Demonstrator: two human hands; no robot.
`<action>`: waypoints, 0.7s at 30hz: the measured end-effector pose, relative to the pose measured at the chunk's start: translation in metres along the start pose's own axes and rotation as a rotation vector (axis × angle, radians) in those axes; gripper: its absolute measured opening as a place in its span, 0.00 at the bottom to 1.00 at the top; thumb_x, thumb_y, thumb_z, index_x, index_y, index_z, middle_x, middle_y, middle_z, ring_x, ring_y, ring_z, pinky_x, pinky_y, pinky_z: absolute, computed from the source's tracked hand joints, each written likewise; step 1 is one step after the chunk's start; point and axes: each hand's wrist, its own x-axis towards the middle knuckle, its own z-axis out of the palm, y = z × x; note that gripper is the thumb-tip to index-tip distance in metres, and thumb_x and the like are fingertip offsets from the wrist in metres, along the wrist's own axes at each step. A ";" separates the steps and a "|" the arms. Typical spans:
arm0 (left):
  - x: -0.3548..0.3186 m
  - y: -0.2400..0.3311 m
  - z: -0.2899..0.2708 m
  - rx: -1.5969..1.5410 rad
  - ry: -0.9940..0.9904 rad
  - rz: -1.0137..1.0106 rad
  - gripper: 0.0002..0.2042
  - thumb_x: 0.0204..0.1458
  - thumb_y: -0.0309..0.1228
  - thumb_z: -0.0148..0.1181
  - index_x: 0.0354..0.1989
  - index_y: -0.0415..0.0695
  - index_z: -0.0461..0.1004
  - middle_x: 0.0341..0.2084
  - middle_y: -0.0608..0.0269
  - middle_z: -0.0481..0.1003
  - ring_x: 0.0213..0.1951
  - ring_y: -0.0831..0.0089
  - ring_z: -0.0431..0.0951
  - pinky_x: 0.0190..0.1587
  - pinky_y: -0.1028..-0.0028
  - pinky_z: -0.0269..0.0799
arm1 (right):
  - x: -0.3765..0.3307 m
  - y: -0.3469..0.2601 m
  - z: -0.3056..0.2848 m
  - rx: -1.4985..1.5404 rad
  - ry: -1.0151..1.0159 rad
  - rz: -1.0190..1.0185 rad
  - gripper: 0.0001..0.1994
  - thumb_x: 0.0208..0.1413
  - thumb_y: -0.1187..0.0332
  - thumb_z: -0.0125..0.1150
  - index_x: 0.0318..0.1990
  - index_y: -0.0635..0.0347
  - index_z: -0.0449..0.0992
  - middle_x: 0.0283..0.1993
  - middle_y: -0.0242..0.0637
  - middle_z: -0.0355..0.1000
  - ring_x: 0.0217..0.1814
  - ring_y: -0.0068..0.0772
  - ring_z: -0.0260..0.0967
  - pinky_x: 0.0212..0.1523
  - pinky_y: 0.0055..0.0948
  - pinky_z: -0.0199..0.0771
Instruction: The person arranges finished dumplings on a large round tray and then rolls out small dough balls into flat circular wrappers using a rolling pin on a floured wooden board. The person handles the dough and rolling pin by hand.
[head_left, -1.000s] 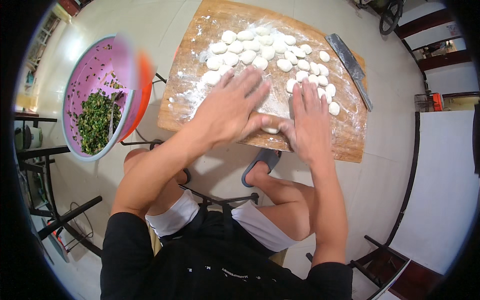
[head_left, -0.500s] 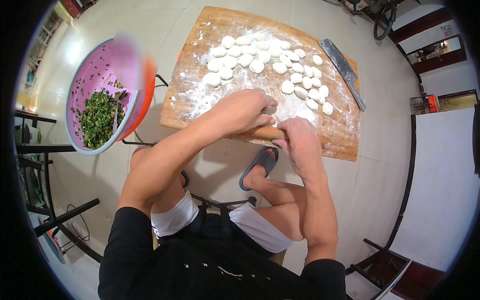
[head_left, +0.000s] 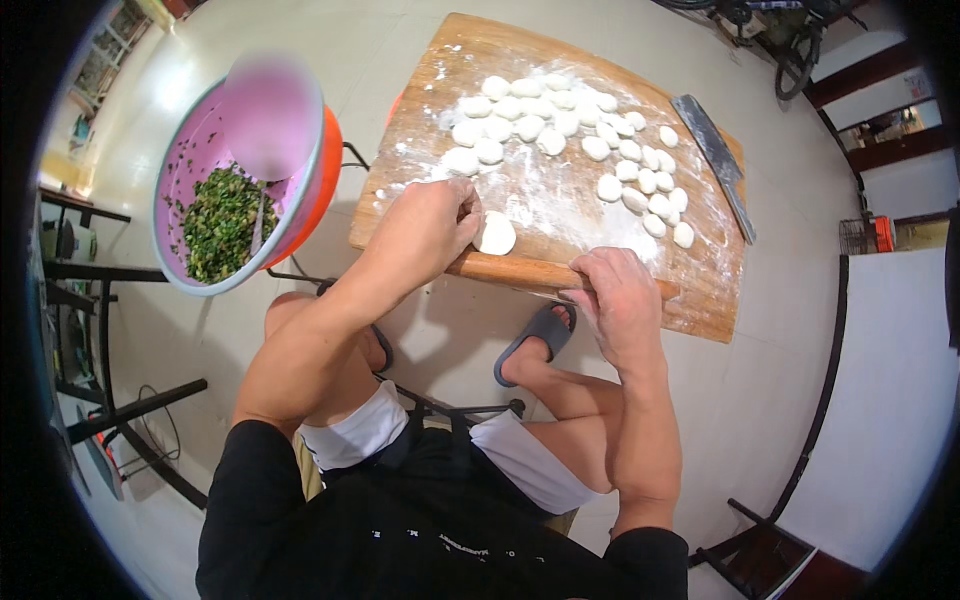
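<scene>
Lying on the brown wooden board (head_left: 705,312) with rounded edges, near the person's side, is a flat, round, white piece of dough (head_left: 497,234). It looks thin, smooth and soft, and all but its left edge shows well.

At nine o'clock from the dough is the bare left hand (head_left: 428,215). Its fingers are curled in at the dough's edge, but I cannot tell if they pinch it. Right by the dough at six o'clock is the long, light brown, round wooden rolling pin (head_left: 525,271). The bare right hand (head_left: 618,290), at four o'clock, is gripping the pin near its right end.

Lots of small, puffy, white dough lumps (head_left: 549,141) sit in a bunch from twelve to three o'clock. Past them, between two and three o'clock, lies a long, dark grey metal knife (head_left: 712,160). Off the board, between nine and ten o'clock, is a big, round, pink bowl (head_left: 205,140) with a pale blue rim. Chopped green food (head_left: 220,222) fills its bottom.

Half a second ago, the two hands were close together and the flat dough could not be seen. Now the left hand has gone farther from the right one, and the dough shows.
</scene>
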 end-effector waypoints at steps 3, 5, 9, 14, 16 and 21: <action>-0.007 -0.012 -0.017 -0.042 -0.034 -0.059 0.11 0.67 0.33 0.59 0.39 0.36 0.79 0.22 0.52 0.81 0.27 0.63 0.84 0.35 0.63 0.79 | 0.005 -0.007 0.008 0.030 -0.008 0.003 0.20 0.46 0.70 0.79 0.47 0.57 0.79 0.44 0.38 0.77 0.48 0.48 0.75 0.48 0.45 0.77; -0.012 -0.024 -0.022 -0.037 0.059 -0.047 0.11 0.69 0.34 0.58 0.41 0.36 0.78 0.24 0.52 0.81 0.27 0.59 0.84 0.36 0.61 0.79 | 0.006 -0.011 0.012 0.032 -0.010 0.015 0.20 0.46 0.70 0.79 0.47 0.57 0.79 0.44 0.38 0.76 0.48 0.48 0.75 0.47 0.45 0.77; -0.021 -0.017 -0.028 -0.058 0.248 -0.060 0.13 0.70 0.36 0.58 0.51 0.37 0.76 0.37 0.48 0.80 0.42 0.47 0.81 0.49 0.55 0.77 | 0.015 -0.025 0.019 0.063 -0.022 0.110 0.18 0.47 0.70 0.79 0.46 0.59 0.80 0.46 0.40 0.78 0.49 0.50 0.75 0.49 0.45 0.77; -0.019 -0.034 0.009 0.304 0.467 0.282 0.28 0.63 0.36 0.64 0.69 0.37 0.67 0.66 0.38 0.65 0.67 0.40 0.65 0.70 0.48 0.61 | 0.026 -0.033 0.039 -0.041 -0.096 0.086 0.26 0.52 0.65 0.77 0.59 0.57 0.78 0.63 0.43 0.74 0.67 0.54 0.71 0.66 0.50 0.72; -0.004 -0.037 0.012 0.377 0.569 0.344 0.32 0.64 0.37 0.64 0.73 0.37 0.64 0.67 0.39 0.65 0.68 0.40 0.64 0.72 0.46 0.58 | 0.041 -0.038 0.044 -0.208 -0.089 0.120 0.35 0.55 0.59 0.76 0.69 0.59 0.72 0.74 0.46 0.66 0.77 0.55 0.60 0.75 0.53 0.61; 0.056 -0.037 0.001 0.392 0.680 0.264 0.35 0.67 0.44 0.61 0.76 0.38 0.61 0.68 0.39 0.64 0.70 0.41 0.62 0.73 0.46 0.57 | 0.100 -0.008 0.056 -0.340 -0.106 0.135 0.48 0.60 0.46 0.69 0.80 0.64 0.57 0.86 0.51 0.51 0.89 0.54 0.44 0.84 0.58 0.44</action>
